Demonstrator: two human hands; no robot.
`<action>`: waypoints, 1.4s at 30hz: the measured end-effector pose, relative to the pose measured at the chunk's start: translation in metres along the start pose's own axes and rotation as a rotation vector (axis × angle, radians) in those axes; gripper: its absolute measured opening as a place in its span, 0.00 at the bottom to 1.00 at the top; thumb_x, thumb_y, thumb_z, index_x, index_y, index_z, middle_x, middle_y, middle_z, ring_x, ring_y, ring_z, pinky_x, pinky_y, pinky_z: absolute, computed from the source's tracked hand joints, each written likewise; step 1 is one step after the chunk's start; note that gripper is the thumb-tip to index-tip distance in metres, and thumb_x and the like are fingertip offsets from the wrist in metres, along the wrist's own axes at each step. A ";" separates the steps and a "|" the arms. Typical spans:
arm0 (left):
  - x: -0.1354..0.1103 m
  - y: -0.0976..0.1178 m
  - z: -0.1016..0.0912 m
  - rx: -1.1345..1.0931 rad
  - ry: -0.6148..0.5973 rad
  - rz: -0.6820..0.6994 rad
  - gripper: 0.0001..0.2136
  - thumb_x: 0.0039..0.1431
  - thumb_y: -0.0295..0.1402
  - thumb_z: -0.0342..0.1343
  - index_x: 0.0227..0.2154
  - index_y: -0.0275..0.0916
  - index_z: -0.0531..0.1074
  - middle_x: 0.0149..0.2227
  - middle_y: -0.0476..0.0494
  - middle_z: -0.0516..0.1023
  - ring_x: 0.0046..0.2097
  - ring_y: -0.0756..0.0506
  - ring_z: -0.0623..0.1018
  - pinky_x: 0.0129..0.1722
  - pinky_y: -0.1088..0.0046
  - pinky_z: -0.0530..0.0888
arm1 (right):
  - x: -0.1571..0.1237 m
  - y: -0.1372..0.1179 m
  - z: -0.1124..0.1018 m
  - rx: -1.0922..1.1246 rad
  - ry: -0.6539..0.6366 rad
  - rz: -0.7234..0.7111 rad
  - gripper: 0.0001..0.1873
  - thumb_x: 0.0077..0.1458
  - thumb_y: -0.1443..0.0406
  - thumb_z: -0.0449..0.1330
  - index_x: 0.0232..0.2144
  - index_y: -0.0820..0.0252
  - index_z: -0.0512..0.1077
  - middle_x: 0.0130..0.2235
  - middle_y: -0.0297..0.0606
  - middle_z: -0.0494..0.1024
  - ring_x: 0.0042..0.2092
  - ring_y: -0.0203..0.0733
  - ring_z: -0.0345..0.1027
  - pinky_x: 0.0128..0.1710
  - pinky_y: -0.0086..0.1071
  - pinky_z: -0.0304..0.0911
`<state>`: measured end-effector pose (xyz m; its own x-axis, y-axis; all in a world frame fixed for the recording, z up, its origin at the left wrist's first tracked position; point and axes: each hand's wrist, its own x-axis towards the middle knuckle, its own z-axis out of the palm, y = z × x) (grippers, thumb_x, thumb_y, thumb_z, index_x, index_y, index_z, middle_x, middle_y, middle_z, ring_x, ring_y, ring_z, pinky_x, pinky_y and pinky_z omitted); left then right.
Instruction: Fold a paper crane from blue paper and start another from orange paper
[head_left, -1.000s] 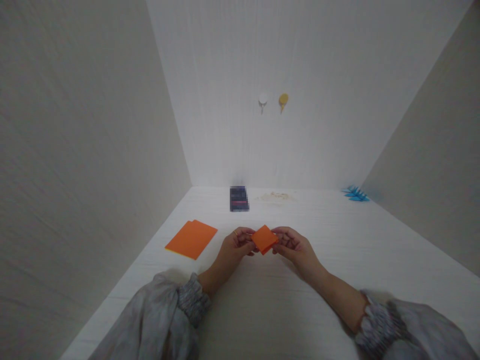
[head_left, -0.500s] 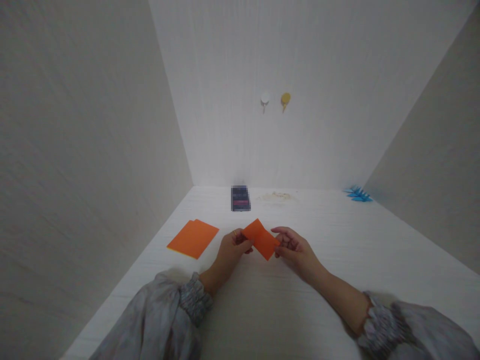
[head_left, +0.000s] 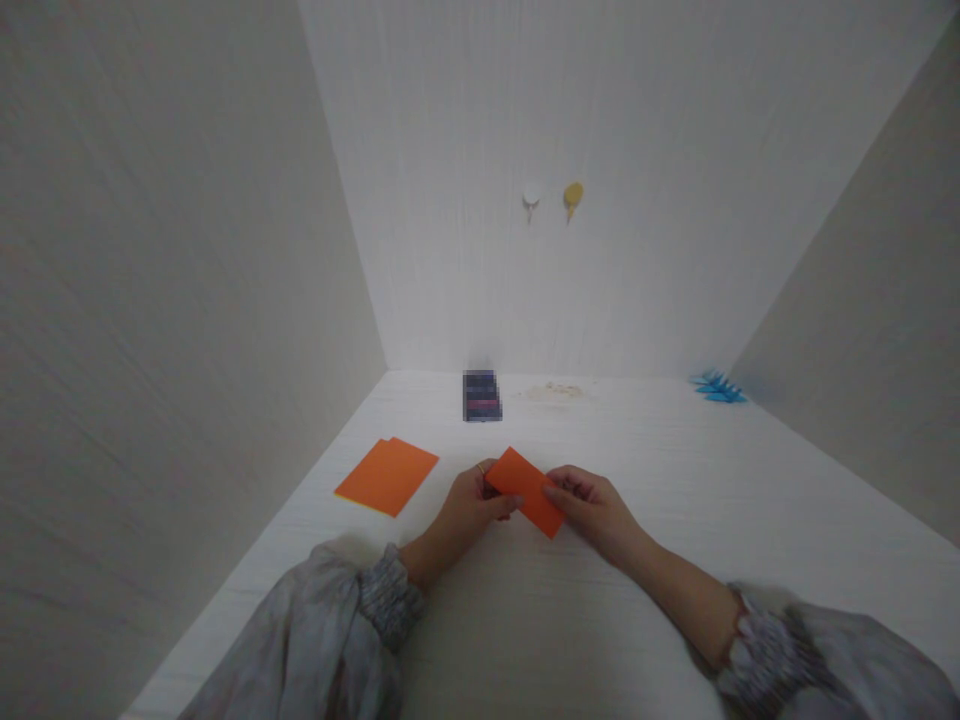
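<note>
Paper [head_left: 525, 476] of a vivid, even orange was held up between the two hands, a small, plain oblong with straight edges and sharp corners, its upper face smooth and unmarked; how many layers it had could not be told. It sat above the white tabletop [head_left: 645, 440], near the middle of the view, to the right of a stack of larger orange sheets [head_left: 386, 478] that showed a thin yellow line along the near edge. The oblong's long axis ran on a slant, from the far left down to the near right, so that one short end faced the left hand [head_left: 471, 505] and the other pointed toward the wearer and to the right, with its lowest corner free below the right thumb. The left hand was closed in a pinch on the left part of the paper, thumb on top and fingers curled beneath. The right hand [head_left: 596, 505] pinched the far right edge in much the same way, its thumb lying over the orange face and its other fingers bent behind.
</note>
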<state>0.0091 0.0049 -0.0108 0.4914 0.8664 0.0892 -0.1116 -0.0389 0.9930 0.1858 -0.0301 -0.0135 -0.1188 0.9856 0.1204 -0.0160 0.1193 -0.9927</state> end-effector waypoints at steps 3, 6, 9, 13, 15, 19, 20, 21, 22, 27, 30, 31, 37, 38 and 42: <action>0.000 0.000 0.000 -0.001 -0.006 -0.017 0.13 0.40 0.30 0.59 0.31 0.34 0.65 0.23 0.52 0.68 0.22 0.56 0.65 0.21 0.81 0.62 | -0.001 -0.001 0.001 -0.018 0.008 0.012 0.11 0.46 0.58 0.58 0.27 0.62 0.68 0.24 0.32 0.69 0.26 0.32 0.61 0.26 0.27 0.55; -0.002 0.002 0.001 -0.021 -0.037 -0.018 0.13 0.40 0.29 0.59 0.31 0.34 0.66 0.23 0.53 0.68 0.22 0.56 0.65 0.21 0.81 0.63 | -0.001 -0.002 0.001 -0.020 0.002 0.044 0.13 0.44 0.57 0.59 0.26 0.62 0.68 0.24 0.33 0.70 0.25 0.33 0.61 0.25 0.28 0.56; -0.003 0.003 0.002 -0.033 -0.058 -0.033 0.11 0.42 0.31 0.59 0.30 0.33 0.67 0.24 0.51 0.69 0.23 0.55 0.67 0.23 0.79 0.65 | -0.002 -0.001 0.002 0.001 -0.033 0.083 0.13 0.44 0.57 0.59 0.26 0.62 0.68 0.25 0.33 0.71 0.25 0.33 0.62 0.26 0.28 0.57; 0.000 -0.001 -0.001 -0.066 0.019 -0.026 0.15 0.42 0.32 0.59 0.35 0.34 0.66 0.28 0.47 0.72 0.29 0.51 0.72 0.30 0.75 0.67 | -0.001 0.001 0.001 -0.028 -0.071 0.117 0.12 0.44 0.58 0.59 0.27 0.63 0.69 0.26 0.35 0.72 0.26 0.34 0.63 0.27 0.29 0.57; 0.002 -0.006 -0.004 -0.043 -0.017 -0.070 0.19 0.42 0.31 0.59 0.39 0.34 0.63 0.28 0.47 0.73 0.28 0.50 0.72 0.30 0.74 0.68 | -0.001 0.001 0.000 -0.127 -0.077 0.104 0.12 0.45 0.59 0.57 0.29 0.63 0.69 0.25 0.35 0.72 0.25 0.34 0.63 0.26 0.29 0.57; 0.003 -0.009 -0.008 0.274 0.036 -0.021 0.21 0.44 0.28 0.55 0.44 0.37 0.60 0.24 0.52 0.69 0.25 0.51 0.70 0.27 0.75 0.67 | -0.002 -0.002 -0.002 -0.583 -0.074 -0.126 0.15 0.48 0.66 0.54 0.41 0.60 0.67 0.26 0.34 0.70 0.27 0.35 0.61 0.27 0.29 0.57; 0.002 -0.008 -0.009 0.387 0.062 0.021 0.21 0.44 0.27 0.54 0.44 0.38 0.60 0.26 0.52 0.69 0.27 0.51 0.69 0.28 0.75 0.67 | -0.002 -0.003 -0.002 -0.701 -0.094 -0.196 0.16 0.49 0.68 0.53 0.43 0.59 0.66 0.29 0.36 0.70 0.29 0.36 0.62 0.29 0.30 0.58; 0.001 -0.007 -0.009 0.491 0.078 0.073 0.21 0.44 0.25 0.54 0.44 0.39 0.60 0.28 0.50 0.69 0.29 0.51 0.70 0.30 0.75 0.67 | -0.003 -0.004 -0.002 -0.802 -0.122 -0.254 0.15 0.49 0.69 0.52 0.42 0.59 0.67 0.31 0.37 0.70 0.32 0.37 0.62 0.32 0.31 0.58; 0.000 -0.005 -0.010 0.581 0.078 0.126 0.21 0.43 0.24 0.53 0.44 0.39 0.61 0.32 0.49 0.68 0.32 0.50 0.70 0.33 0.73 0.68 | -0.002 -0.005 -0.002 -0.886 -0.151 -0.295 0.14 0.49 0.70 0.52 0.40 0.59 0.69 0.32 0.38 0.70 0.34 0.39 0.62 0.34 0.31 0.58; -0.004 0.005 -0.010 0.959 0.027 0.298 0.08 0.46 0.25 0.53 0.32 0.39 0.72 0.45 0.42 0.62 0.45 0.44 0.64 0.46 0.65 0.64 | -0.001 -0.007 -0.009 -1.088 -0.221 -0.389 0.10 0.51 0.67 0.52 0.35 0.57 0.73 0.34 0.41 0.67 0.37 0.41 0.61 0.37 0.34 0.58; -0.006 0.010 -0.011 1.081 -0.099 0.396 0.08 0.52 0.27 0.50 0.31 0.40 0.74 0.44 0.42 0.65 0.46 0.44 0.63 0.46 0.65 0.63 | -0.002 -0.011 -0.019 -1.096 -0.292 -0.429 0.14 0.50 0.61 0.55 0.40 0.56 0.71 0.40 0.43 0.66 0.42 0.44 0.59 0.42 0.37 0.56; -0.006 0.011 -0.011 1.093 -0.158 0.415 0.09 0.54 0.28 0.48 0.33 0.40 0.74 0.42 0.42 0.67 0.45 0.45 0.63 0.46 0.67 0.63 | -0.003 -0.013 -0.022 -1.089 -0.329 -0.444 0.17 0.48 0.58 0.57 0.41 0.57 0.70 0.42 0.44 0.65 0.44 0.45 0.59 0.43 0.38 0.55; -0.008 0.015 -0.012 1.117 -0.293 0.423 0.13 0.56 0.35 0.46 0.42 0.41 0.70 0.39 0.42 0.68 0.41 0.46 0.66 0.43 0.68 0.64 | -0.008 -0.025 -0.028 -1.065 -0.453 -0.461 0.31 0.41 0.52 0.60 0.47 0.59 0.65 0.46 0.46 0.65 0.47 0.47 0.56 0.47 0.42 0.52; -0.008 0.016 -0.012 1.121 -0.300 0.425 0.13 0.56 0.35 0.46 0.42 0.42 0.70 0.40 0.43 0.68 0.41 0.46 0.66 0.43 0.68 0.64 | -0.008 -0.026 -0.027 -1.057 -0.455 -0.462 0.30 0.43 0.53 0.60 0.48 0.59 0.64 0.45 0.46 0.65 0.46 0.47 0.57 0.47 0.41 0.52; -0.009 0.016 -0.012 1.116 -0.312 0.427 0.12 0.57 0.36 0.46 0.41 0.44 0.71 0.40 0.43 0.68 0.42 0.45 0.66 0.42 0.68 0.63 | -0.009 -0.028 -0.023 -1.018 -0.444 -0.514 0.21 0.49 0.61 0.56 0.47 0.55 0.65 0.47 0.44 0.66 0.48 0.46 0.57 0.47 0.41 0.52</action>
<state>-0.0075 0.0029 0.0035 0.7987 0.5297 0.2855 0.4087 -0.8258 0.3887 0.2104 -0.0391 0.0136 -0.6591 0.6933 0.2916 0.5993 0.7183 -0.3533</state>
